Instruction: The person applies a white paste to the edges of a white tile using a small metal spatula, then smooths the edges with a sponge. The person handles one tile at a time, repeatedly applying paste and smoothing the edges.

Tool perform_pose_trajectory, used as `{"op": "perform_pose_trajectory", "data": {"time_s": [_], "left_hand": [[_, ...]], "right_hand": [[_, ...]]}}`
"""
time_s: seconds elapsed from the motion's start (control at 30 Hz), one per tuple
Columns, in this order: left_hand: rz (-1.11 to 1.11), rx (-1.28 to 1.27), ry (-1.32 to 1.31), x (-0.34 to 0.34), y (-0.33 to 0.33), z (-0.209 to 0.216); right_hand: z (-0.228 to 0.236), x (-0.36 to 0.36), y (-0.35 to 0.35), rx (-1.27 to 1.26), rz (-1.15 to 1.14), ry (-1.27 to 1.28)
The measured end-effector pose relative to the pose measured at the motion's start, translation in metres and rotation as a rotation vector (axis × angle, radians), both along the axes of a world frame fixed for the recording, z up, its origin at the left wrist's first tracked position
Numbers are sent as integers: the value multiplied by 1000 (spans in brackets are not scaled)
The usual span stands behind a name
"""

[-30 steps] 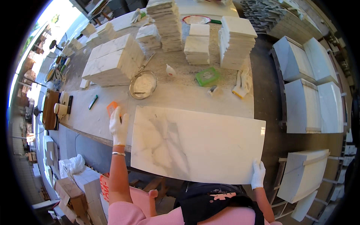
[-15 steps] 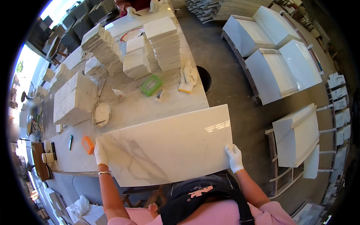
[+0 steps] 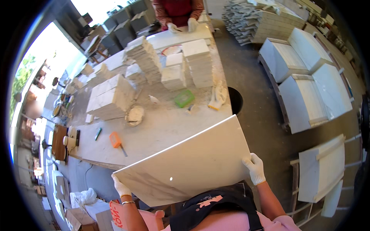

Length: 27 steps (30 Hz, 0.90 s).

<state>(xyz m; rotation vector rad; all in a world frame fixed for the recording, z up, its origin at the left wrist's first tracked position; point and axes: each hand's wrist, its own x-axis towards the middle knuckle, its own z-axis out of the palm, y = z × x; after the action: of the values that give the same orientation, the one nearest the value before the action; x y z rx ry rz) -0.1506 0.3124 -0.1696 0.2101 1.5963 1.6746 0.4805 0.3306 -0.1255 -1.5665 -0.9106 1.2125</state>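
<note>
A large white marble slab (image 3: 192,158) with grey veins is held in front of me, tilted, its far edge raised by the table's front edge. My left hand (image 3: 121,186), in a white knit glove, grips the slab's left end. At the right end my right hand (image 3: 255,168), gloved the same way, clasps the edge with the thumb on top. The fingers of both hands are partly hidden behind the slab. Beyond its left part, an orange block (image 3: 115,139) and a flat metal blade beside it lie on the worktable (image 3: 162,142).
Stacks of marble tiles (image 3: 111,96) stand on the table, near a bowl of pale paste (image 3: 135,114), a green box (image 3: 184,98) and a loose glove (image 3: 218,95). A co-worker (image 3: 179,15) stands at the far end. Slabs on racks (image 3: 300,92) line the right side.
The slab has come off the table toward me and tilted up, still in both hands. More of the table and the co-worker now show as the view has shifted.
</note>
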Motion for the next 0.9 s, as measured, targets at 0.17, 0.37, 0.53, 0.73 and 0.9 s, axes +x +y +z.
{"op": "perform_pose_trajectory", "data": {"time_s": [0.17, 0.37, 0.53, 0.73, 0.9], "left_hand": [[254, 40, -92, -27, -74, -42], [307, 158, -299, -74, -116, -102], [388, 122, -298, -138, -125, -137], [491, -33, -300, -194, -104, -166], [458, -76, -246, -205, -91, -169]], "right_hand": [[42, -36, 38, 138, 223, -73], [73, -108, 59, 202, 368, -186], [81, -193, 74, 213, 462, -288], [79, -266, 90, 230, 508, -339], [80, -293, 102, 166, 534, -409]]}}
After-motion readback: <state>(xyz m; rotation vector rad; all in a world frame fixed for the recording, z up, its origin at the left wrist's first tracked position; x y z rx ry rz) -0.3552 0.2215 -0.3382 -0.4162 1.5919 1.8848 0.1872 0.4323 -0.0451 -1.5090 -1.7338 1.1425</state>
